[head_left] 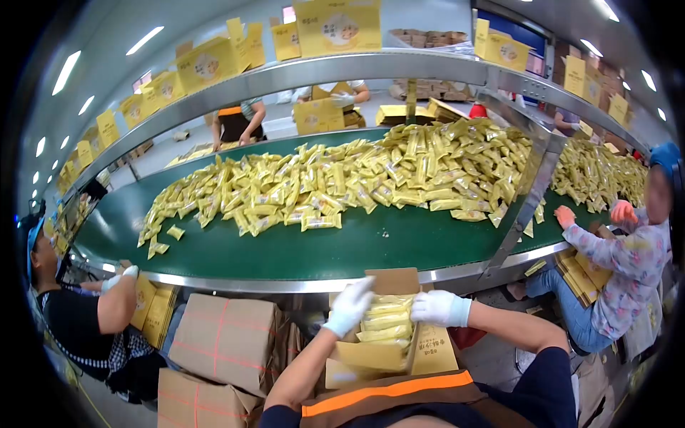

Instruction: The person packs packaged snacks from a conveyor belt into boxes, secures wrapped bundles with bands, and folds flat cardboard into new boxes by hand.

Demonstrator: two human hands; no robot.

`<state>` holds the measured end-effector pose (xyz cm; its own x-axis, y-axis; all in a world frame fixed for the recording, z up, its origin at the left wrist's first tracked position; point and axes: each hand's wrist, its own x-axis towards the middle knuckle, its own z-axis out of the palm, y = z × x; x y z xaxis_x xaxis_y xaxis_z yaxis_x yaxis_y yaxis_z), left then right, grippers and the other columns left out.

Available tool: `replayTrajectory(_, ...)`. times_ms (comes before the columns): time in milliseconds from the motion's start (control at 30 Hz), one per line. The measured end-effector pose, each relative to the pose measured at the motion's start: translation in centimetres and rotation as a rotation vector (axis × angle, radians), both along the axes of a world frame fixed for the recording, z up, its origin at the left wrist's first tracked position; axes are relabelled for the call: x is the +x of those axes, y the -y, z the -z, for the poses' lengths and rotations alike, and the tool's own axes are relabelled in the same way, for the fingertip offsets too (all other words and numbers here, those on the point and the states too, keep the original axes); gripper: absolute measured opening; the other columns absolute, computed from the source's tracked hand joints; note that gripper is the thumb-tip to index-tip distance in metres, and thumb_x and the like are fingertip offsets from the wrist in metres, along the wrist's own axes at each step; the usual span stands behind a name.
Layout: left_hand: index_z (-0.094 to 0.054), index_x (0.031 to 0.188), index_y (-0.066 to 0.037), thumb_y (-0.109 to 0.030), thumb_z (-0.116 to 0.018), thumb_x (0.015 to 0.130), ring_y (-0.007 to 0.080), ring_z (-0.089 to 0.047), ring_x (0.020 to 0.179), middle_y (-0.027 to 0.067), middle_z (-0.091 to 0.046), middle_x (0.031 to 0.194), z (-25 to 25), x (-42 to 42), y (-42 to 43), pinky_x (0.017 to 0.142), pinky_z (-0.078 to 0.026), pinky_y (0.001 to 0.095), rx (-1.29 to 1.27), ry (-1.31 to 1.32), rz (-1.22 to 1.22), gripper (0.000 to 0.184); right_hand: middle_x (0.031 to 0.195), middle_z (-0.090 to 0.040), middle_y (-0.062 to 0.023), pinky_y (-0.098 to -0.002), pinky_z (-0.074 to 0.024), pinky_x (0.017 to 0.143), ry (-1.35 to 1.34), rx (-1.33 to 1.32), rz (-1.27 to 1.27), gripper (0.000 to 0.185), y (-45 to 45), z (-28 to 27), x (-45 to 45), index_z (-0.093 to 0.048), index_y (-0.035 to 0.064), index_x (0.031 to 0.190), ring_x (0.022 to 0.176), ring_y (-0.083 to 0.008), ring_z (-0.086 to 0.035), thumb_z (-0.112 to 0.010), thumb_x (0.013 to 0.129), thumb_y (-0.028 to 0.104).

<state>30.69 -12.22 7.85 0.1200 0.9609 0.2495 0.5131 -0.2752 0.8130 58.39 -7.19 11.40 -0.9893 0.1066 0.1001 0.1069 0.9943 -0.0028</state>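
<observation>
An opened carton (371, 357) stands in front of me, filled with rows of yellow wrapped snack packets (386, 322). My right hand (432, 309), in a white glove, grips the carton's upper right edge, its fingers curled there. My left hand (349, 308), also gloved, is above the carton's left side; motion smears its fingers, so whether it holds anything is unclear. Beyond the box, a large heap of similar packets (342, 178) lies on the green conveyor belt (285, 253).
Brown paper-wrapped bundles (221, 335) tied with red string stand to my left. Co-workers sit at left (82, 321) and right (614, 250); others stand across the belt. A metal post (524, 203) and an overhead shelf (271, 77) bearing yellow boxes frame the belt.
</observation>
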Motion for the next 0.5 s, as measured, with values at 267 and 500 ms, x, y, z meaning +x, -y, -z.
replayTrajectory(267, -0.055, 0.131, -0.005, -0.033, -0.048, 0.098, 0.0319, -0.054, 0.121, 0.0111, -0.06, 0.128, 14.0, -6.7, -0.5, 0.101, -0.043, 0.0401, -0.134, -0.086, 0.116, 0.044, 0.082, -0.055, -0.006, -0.039, -0.0499, 0.072, -0.03, 0.317, 0.198, 0.019, 3.1, -22.4, 1.6, -0.058, 0.0134, 0.086, 0.082, -0.0278, -0.058, -0.062, 0.068, 0.01)
replayTrajectory(500, -0.061, 0.127, -0.017, -0.047, -0.053, 0.088, 0.0411, -0.036, 0.132, 0.0151, -0.048, 0.141, 15.7, -0.7, 4.7, 0.107, -0.021, 0.0646, -0.008, -0.575, -0.095, 0.05, 0.103, -0.061, -0.0173, -0.0374, -0.0487, 0.084, -0.642, 0.624, 0.629, 0.026, -9.2, -41.4, 3.3, -0.056, 0.0013, 0.109, 0.094, -0.0351, -0.06, -0.063, 0.085, 0.01)
